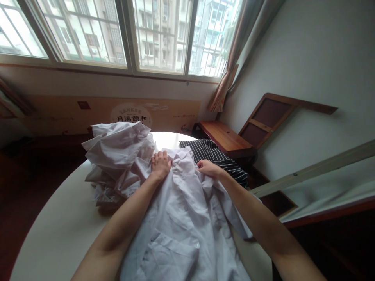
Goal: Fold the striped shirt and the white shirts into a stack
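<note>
A white coat (187, 203) with a patch pocket lies spread on the round white table (58, 226), its collar end away from me. My left hand (160, 164) rests on the coat's upper left side, by the collar, fingers slightly bent and a little apart over the cloth. At the upper right, my right hand (208, 168) is closed, thumb and fingers pinching the coat's fabric. Left of the coat stands a heap of folded white garments (120, 144), close to my left hand. A black-and-white striped cloth (216, 152) lies beyond my right hand.
A wooden seat (225, 134) with a tablet-arm back (272, 113) stands past the table's far right edge. Barred windows (158, 35) and a printed banner (170, 111) line the far wall. A pale rail (319, 168) runs along the right.
</note>
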### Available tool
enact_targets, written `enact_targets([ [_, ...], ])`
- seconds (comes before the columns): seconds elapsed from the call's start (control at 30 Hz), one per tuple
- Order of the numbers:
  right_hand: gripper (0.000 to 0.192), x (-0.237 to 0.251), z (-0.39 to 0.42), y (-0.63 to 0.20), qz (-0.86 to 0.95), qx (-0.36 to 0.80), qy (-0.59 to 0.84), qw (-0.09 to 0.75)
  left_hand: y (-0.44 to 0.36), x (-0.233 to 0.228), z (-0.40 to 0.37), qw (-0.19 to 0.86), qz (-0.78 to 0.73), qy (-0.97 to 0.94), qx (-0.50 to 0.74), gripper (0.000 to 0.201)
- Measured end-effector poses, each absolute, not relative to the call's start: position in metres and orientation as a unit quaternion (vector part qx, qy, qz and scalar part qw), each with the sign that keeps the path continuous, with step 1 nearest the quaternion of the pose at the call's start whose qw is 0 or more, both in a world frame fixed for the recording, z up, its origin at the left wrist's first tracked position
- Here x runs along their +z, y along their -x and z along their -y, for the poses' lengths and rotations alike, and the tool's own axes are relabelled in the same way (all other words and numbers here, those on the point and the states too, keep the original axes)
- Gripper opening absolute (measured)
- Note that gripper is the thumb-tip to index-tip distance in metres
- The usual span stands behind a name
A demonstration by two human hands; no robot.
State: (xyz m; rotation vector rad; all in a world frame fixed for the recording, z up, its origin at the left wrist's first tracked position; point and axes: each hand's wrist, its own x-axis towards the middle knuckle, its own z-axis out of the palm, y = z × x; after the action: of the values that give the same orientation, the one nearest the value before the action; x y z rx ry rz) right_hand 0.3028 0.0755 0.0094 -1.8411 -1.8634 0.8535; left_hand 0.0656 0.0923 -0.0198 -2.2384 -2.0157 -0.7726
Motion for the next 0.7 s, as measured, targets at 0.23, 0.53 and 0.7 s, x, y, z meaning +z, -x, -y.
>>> enact_targets([
  [0.23, 0.005, 0.044, -0.081, -0.305, 0.602, 0.352, 0.673, 0.247, -0.053, -0.031, -0.094, 0.038, 0.646, 0.732, -0.213, 0.05],
  [0.53, 0.025, 0.067, -0.102, -0.321, 0.578, -0.132, 0.751, 0.291, -0.05, -0.031, -0.09, 0.047, 0.648, 0.733, -0.201, 0.067],
  [0.7, 0.033, 0.043, -0.099, -0.294, 0.649, -0.139, 0.722, 0.192, -0.051, -0.021, -0.08, 0.063, 0.594, 0.774, -0.212, 0.064],
])
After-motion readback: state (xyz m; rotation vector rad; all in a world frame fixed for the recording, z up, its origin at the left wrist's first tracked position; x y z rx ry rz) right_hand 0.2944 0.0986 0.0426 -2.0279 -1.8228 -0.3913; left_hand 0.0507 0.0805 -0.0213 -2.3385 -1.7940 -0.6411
